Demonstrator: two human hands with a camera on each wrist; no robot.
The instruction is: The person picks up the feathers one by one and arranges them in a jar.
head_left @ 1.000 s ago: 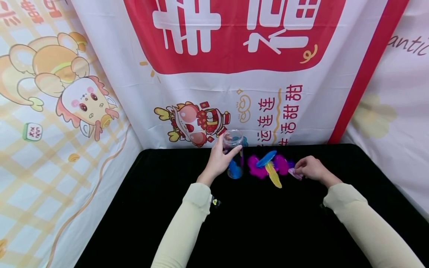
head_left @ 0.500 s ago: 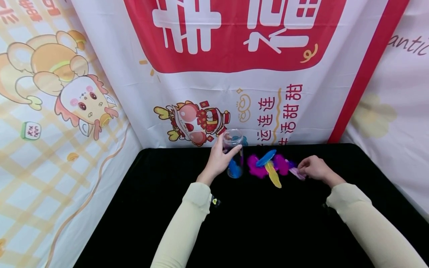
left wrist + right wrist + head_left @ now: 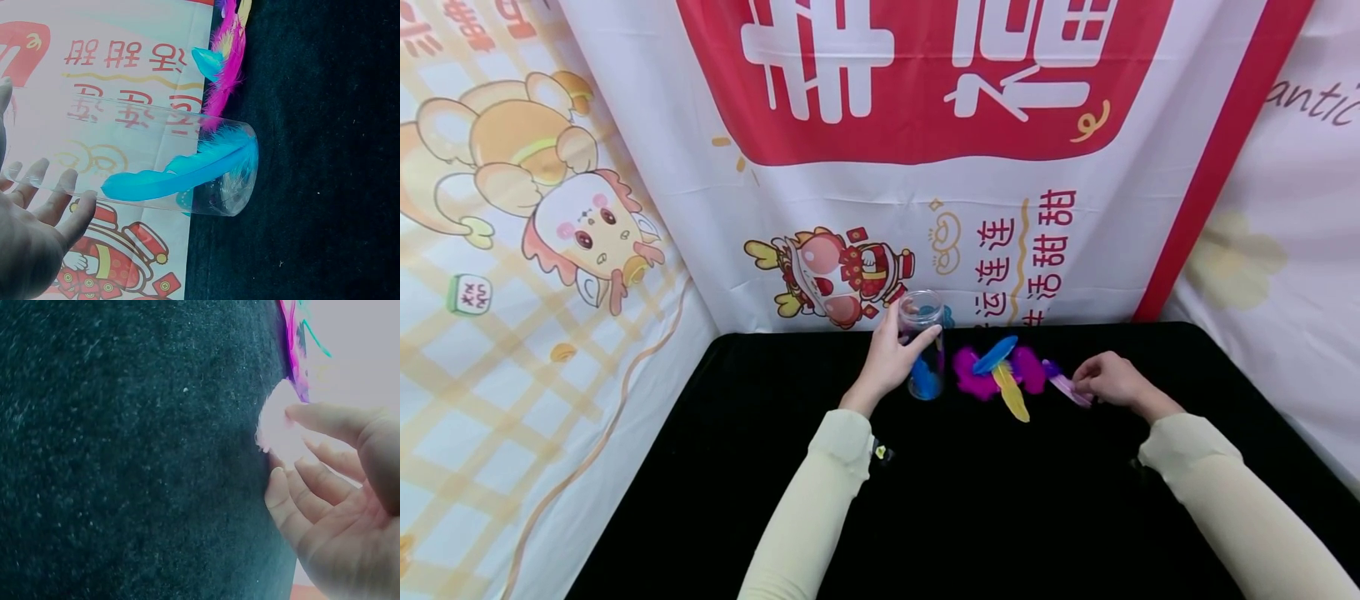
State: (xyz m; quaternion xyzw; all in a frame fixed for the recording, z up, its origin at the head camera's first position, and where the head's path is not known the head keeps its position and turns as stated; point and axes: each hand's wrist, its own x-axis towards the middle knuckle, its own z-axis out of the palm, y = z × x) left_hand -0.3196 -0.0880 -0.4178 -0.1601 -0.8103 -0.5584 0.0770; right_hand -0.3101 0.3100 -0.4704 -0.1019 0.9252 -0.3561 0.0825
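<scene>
Around a clear jar (image 3: 931,307), upright on the black table, my left hand (image 3: 883,362) curls its fingers and thumb. A bright blue feather (image 3: 162,182) leans inside the jar, its fluffy end at the bottom. At the right end of a feather group, my right hand (image 3: 1114,382) pinches a pale pink feather (image 3: 278,422) between thumb and fingers, low over the cloth. Beside it lies a small purple feather (image 3: 1051,368). Between the hands are magenta feathers (image 3: 973,382), with a blue feather (image 3: 996,355) and a yellow feather (image 3: 1013,396) on top.
A black cloth-covered table (image 3: 985,508) spreads out in front of me. Right behind its far edge hangs a white and red printed curtain (image 3: 820,192). More printed cloth (image 3: 535,350) hangs along the left, and a pale cloth (image 3: 1285,333) closes the right side.
My right hand has shifted slightly to the right with the pale pink feather, and more of the purple feather now shows. The left hand and the jar have stayed in place.
</scene>
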